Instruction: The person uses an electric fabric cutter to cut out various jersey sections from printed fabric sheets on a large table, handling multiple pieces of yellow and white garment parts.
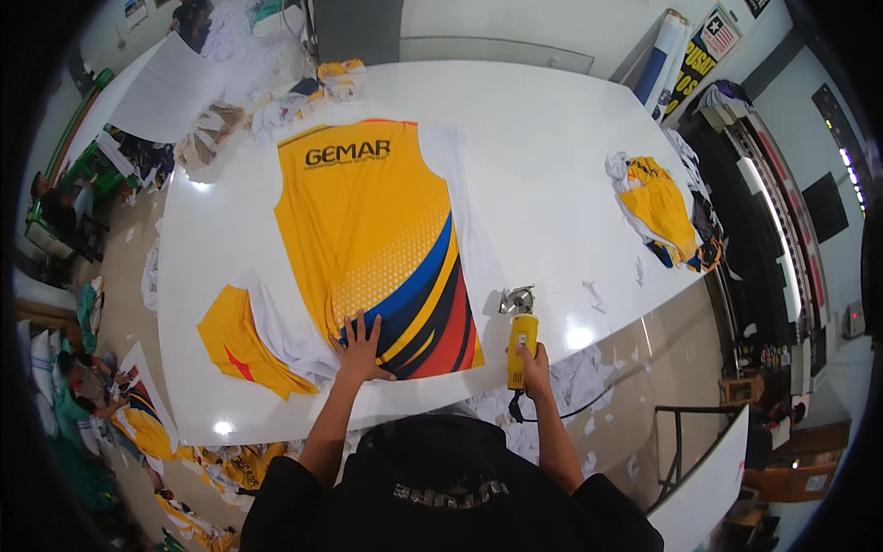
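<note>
A yellow jersey panel (377,221) with blue, black and red stripes lies spread on the white table, over white fabric. My left hand (361,351) rests flat on its lower left part, fingers spread. My right hand (536,366) is wrapped round the yellow body of an electric cloth cutter (521,340). The cutter's metal head stands on the table just right of the panel's lower corner, apart from the cloth. Its black cord trails off to the right below the table edge. Left of my left hand lies a smaller yellow piece (241,340) with a red mark, beside white cloth.
The white table (543,166) spreads in front of me. A heap of yellow and white cloth (658,207) sits at its right end; white scraps (244,55) pile up at the far left. Offcuts litter the floor. A large printing machine (754,193) stands right; another person (92,386) sits left.
</note>
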Motion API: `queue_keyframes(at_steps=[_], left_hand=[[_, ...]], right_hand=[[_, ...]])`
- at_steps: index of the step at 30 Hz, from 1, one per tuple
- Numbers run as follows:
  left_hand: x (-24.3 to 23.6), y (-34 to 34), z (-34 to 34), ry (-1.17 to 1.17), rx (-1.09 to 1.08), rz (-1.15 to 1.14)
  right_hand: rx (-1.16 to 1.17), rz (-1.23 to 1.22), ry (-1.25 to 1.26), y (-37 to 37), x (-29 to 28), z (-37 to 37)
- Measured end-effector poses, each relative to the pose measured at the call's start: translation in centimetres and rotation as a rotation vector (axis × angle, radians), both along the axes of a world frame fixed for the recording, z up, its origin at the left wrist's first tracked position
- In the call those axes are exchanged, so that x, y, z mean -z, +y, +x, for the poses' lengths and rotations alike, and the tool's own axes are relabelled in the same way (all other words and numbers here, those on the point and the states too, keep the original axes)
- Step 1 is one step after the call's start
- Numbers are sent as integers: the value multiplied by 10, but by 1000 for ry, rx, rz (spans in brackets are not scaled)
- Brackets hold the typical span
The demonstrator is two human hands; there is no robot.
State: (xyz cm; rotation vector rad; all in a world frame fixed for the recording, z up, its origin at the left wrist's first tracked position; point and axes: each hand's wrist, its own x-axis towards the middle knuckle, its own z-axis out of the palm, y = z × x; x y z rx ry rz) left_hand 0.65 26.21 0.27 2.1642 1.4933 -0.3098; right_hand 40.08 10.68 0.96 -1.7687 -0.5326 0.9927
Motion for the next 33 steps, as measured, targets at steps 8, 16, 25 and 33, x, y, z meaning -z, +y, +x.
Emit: queue_keyframes(at_steps=[8,16,25,33], left_hand=[[-7,-8,-6,37,26,46],[-13,-13,16,-36,77,42],[-24,-11,19,-10,66,3],[-19,35,89,-232,237,226]], right_hand=[[-267,-206,-617,-94,-66,-59],[-445,-459,-734,-147,-104,-102],[-455,-473,-661,-134,-101,-107],[-383,-523,-643,-155,-98,-98]])
